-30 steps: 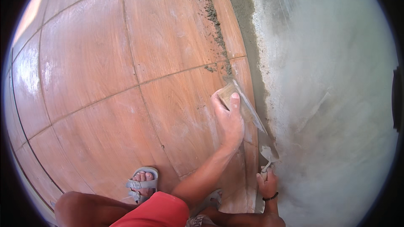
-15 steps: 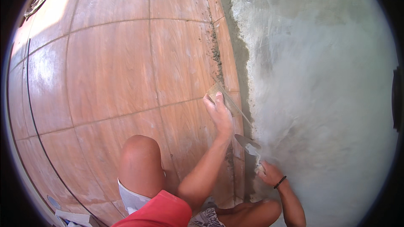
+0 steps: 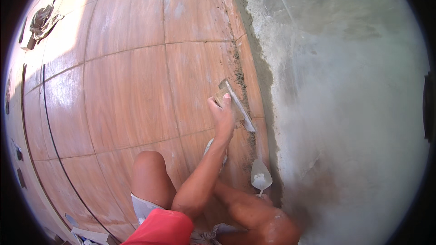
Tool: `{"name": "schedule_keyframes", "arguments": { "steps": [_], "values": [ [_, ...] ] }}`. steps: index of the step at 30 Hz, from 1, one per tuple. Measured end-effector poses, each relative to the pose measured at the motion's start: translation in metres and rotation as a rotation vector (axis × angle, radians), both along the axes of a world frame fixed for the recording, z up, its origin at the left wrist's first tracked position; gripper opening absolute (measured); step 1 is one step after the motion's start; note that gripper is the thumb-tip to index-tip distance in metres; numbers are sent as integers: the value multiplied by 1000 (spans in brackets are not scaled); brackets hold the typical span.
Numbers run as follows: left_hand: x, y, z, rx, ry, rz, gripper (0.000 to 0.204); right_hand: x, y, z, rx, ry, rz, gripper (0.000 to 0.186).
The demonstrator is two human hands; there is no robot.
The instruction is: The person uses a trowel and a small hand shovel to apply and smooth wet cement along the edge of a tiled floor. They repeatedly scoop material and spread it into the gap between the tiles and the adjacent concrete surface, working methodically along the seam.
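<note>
The left hand [image 3: 222, 117] clasps a tilted plastering float [image 3: 240, 108]; the right hand [image 3: 266, 198], mostly hidden, grips the pointing trowel [image 3: 261, 173] ahead of it. Dragging the float could smear nearby mortar crumbs [image 3: 240, 71] over tiles [image 3: 127, 95].

The left hand [image 3: 222, 118] has drawn the grey rectangular steel float [image 3: 240, 105] leftward, off the narrow brown wood-look border strip [image 3: 254, 77], which its blade crossed earlier; only its lower end now reaches the strip. The grey leaf-shaped metal trowel [image 3: 261, 172] has shifted from right of the strip to over it, its hand [image 3: 265, 198] now mostly hidden by the bare right knee [image 3: 277, 227].
</note>
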State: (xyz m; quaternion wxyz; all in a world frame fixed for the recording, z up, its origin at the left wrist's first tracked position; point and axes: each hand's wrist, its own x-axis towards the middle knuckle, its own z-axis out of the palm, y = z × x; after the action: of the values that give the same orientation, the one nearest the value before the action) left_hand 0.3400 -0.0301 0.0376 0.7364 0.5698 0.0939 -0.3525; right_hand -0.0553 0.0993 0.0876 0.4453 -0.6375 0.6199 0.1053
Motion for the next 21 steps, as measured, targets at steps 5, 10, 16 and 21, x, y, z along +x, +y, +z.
{"name": "schedule_keyframes", "arguments": {
  "steps": [5, 10, 16, 21],
  "values": [
    [-13, -38, -42, 180, -155, -276, 38, 79, -37, -51, 99, -234, 18, 39],
    [-27, -125, -35, 199, -259, -390, 37, 111, -50, -70, 344, -326, -234, 41],
    [-41, -181, -49, 223, -255, -305, 37, 164, -77, -53, 412, -334, -326, 41],
    [13, -235, -70, 188, -234, -327, 39, 188, -102, -66, 369, -381, -428, 38]
  ]
}}
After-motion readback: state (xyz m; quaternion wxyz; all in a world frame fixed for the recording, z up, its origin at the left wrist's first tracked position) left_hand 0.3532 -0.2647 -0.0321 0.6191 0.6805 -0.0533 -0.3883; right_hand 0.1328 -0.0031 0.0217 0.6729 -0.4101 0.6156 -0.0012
